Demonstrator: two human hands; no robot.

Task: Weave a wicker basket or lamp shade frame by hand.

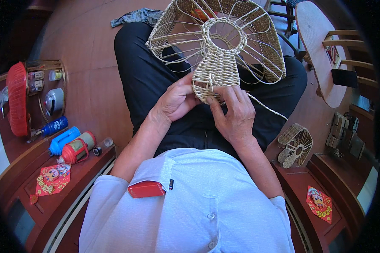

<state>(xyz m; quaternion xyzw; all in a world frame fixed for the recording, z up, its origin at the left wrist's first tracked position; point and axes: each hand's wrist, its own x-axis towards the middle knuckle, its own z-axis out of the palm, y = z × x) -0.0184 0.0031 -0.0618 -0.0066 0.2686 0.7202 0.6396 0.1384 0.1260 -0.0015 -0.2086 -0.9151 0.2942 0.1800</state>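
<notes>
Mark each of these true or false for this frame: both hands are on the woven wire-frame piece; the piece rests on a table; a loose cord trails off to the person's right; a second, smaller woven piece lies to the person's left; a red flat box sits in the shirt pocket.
1. Both hands are on the woven wire-frame piece. True: the left hand and right hand grip its woven lower end.
2. It rests on a table. False: it lies over the person's lap.
3. A loose cord trails to the person's right. True.
4. The smaller woven piece lies to the left. False: it lies to the right.
5. A red flat box sits in the shirt pocket. True.
</notes>
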